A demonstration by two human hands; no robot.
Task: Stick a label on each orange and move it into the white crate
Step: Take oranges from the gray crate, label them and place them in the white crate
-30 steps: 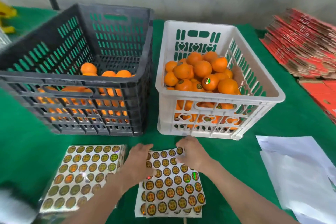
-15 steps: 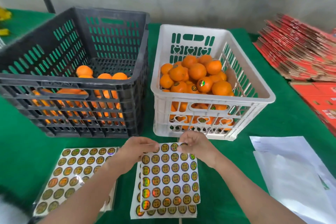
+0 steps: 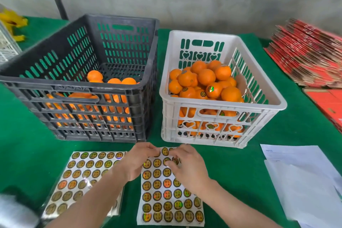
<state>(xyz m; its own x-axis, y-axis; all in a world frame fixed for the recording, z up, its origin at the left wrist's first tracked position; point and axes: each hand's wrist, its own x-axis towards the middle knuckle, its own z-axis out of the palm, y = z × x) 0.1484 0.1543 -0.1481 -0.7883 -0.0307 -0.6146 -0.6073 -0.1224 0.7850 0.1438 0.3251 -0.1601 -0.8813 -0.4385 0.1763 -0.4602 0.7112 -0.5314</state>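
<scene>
Right hand (image 3: 187, 167) shifted over label sheet (image 3: 166, 196), fingers (image 3: 176, 154) pinching half-hidden label (image 3: 166, 160), left hand (image 3: 137, 161) gripping sheet's edge

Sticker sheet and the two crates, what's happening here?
A person holds the sticker sheet near its top edge with the left hand and right hand, seemingly peeling one off. No orange is in hand. The black crate holds some oranges; the white crate is piled with oranges, several labelled.
</scene>
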